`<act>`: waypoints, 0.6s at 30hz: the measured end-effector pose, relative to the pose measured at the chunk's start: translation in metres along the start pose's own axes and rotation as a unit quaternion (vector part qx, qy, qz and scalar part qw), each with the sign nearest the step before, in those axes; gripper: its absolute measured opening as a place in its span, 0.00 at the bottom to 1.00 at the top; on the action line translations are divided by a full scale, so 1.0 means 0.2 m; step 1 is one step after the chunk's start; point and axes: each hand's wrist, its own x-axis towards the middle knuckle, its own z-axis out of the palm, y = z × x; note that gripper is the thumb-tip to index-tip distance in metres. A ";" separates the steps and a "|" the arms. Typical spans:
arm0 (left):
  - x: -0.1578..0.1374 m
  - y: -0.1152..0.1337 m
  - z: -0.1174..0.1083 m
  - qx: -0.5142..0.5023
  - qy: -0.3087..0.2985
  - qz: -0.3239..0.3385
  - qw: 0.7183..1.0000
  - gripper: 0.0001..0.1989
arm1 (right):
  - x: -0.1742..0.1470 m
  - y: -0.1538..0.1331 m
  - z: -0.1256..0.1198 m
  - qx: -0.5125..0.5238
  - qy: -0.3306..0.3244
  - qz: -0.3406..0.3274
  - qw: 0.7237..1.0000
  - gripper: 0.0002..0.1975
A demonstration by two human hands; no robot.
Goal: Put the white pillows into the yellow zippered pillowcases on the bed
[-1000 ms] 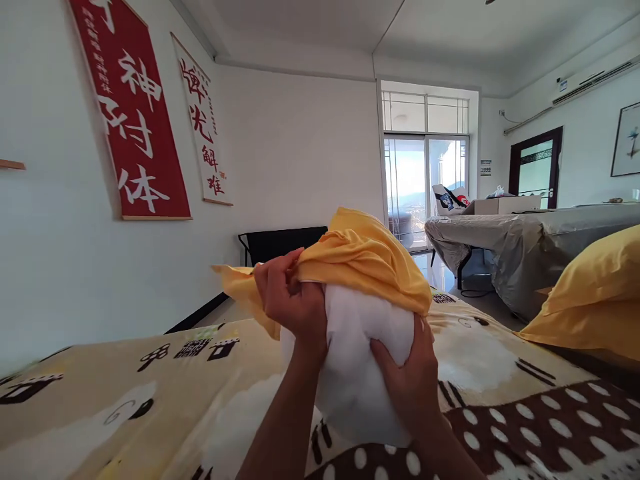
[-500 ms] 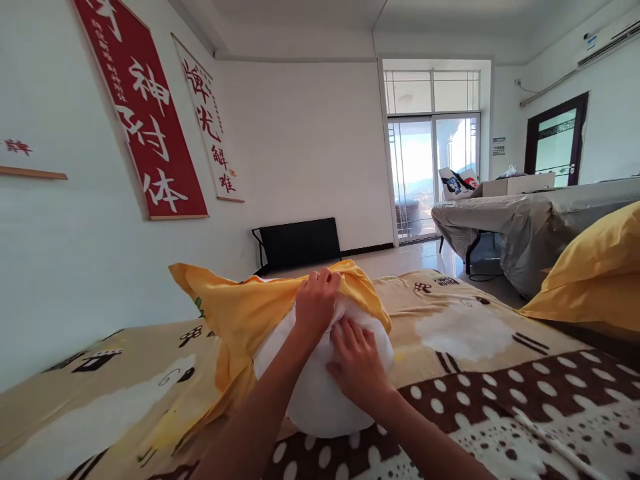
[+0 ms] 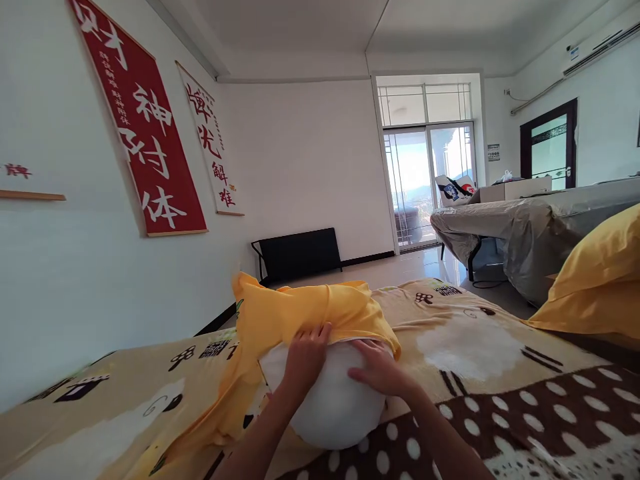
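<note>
A white pillow [image 3: 340, 400] lies on the patterned blanket, partly inside a yellow pillowcase [image 3: 320, 310]. The case covers its far end, and the near end bulges out bare. My left hand [image 3: 306, 357] has its fingers closed on the hem of the pillowcase, at the left of the opening. To the right, my right hand [image 3: 377, 368] rests on the pillow with its thumb apart and fingers stretched forward. Its fingertips reach the hem and are partly hidden there. Loose yellow cloth trails to the left of the pillow.
The blanket [image 3: 465, 340] carries sheep figures and a brown dotted border. Another yellow pillow [image 3: 595, 280] sits at the right edge. Beyond are a plastic-covered table [image 3: 500, 217] with boxes, a black folded panel [image 3: 300, 255] by the wall, and a glass sliding door [image 3: 430, 180].
The pillowcase's left corner has swung inward to the right. My left hand has come down to the hem, and my right hand has shifted right. The camera view has tilted up slightly.
</note>
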 end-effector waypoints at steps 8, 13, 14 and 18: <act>0.06 0.04 -0.09 -0.079 0.114 0.000 0.990 0.19 | -0.01 0.35 -0.04 0.094 0.089 0.118 0.984 0.38; 0.03 0.06 -0.11 -0.076 0.180 0.099 0.976 0.16 | -0.06 0.49 0.24 0.041 0.172 0.288 0.941 0.22; 0.02 0.05 -0.11 -0.071 0.196 0.114 0.971 0.14 | -0.06 0.50 0.25 0.032 0.175 0.298 0.938 0.20; -0.07 0.07 -0.11 -0.028 0.228 0.143 0.963 0.11 | -0.05 0.49 0.20 0.016 0.202 0.312 0.928 0.17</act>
